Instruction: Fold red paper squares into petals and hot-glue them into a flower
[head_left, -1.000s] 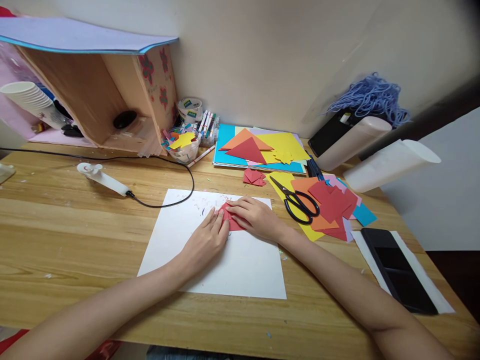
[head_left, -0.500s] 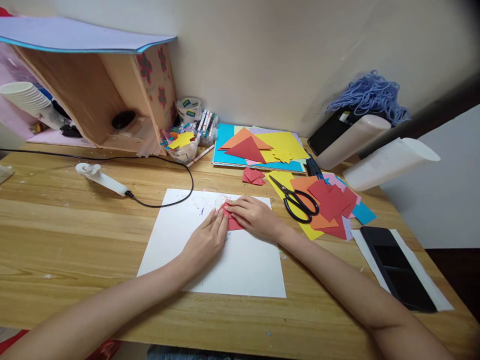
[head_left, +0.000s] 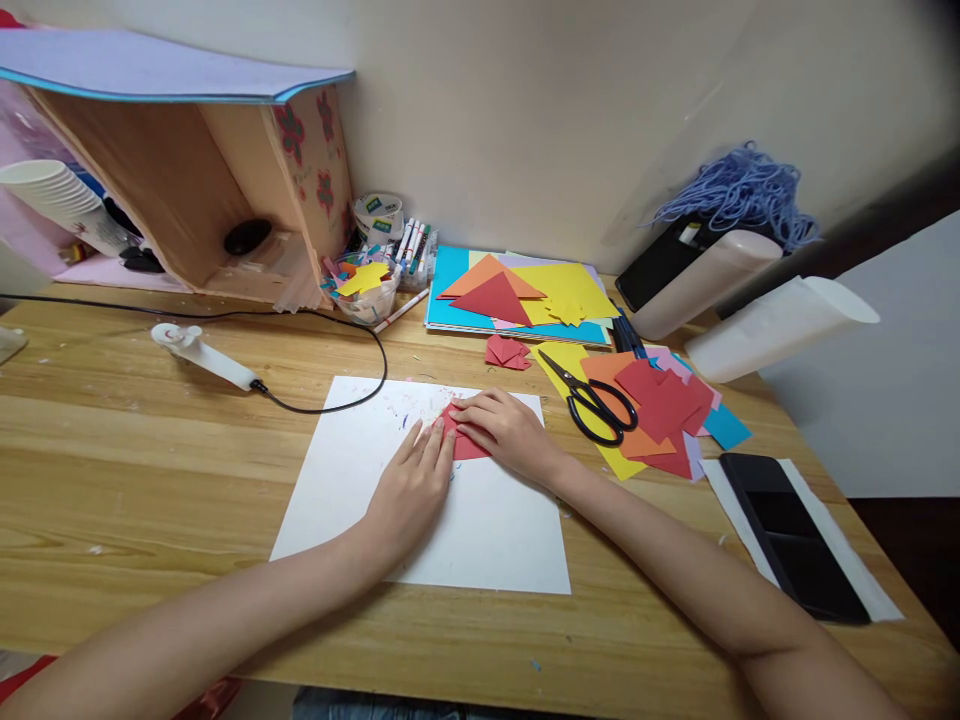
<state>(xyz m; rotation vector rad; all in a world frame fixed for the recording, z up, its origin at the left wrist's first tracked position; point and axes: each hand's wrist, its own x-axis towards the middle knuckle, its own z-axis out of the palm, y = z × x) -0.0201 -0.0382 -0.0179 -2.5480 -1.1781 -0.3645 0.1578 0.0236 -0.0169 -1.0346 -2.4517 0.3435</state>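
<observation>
A small piece of folded red paper (head_left: 469, 446) lies on a white sheet (head_left: 495, 530) in front of me. My left hand (head_left: 416, 480) rests with its fingers stretched out flat, the tips touching the paper's left edge. From the other side my right hand (head_left: 510, 430) reaches over the paper, its fingers extended and pressing on the upper part. Both hands cover parts of the red paper, so its full outline is hidden. Just beyond the sheet sits another folded red paper piece (head_left: 508, 352).
Black-handled scissors (head_left: 596, 405) lie on coloured paper scraps (head_left: 667, 400) to the right, near a black phone-like object (head_left: 795, 535). Behind are stacked coloured sheets (head_left: 450, 315), a tub of scraps (head_left: 367, 300) and paper rolls (head_left: 780, 325). A white corded tool (head_left: 206, 358) lies left.
The left hand's fingers have spread slightly and sit a little lower and flatter beside the red paper. My right hand has barely shifted.
</observation>
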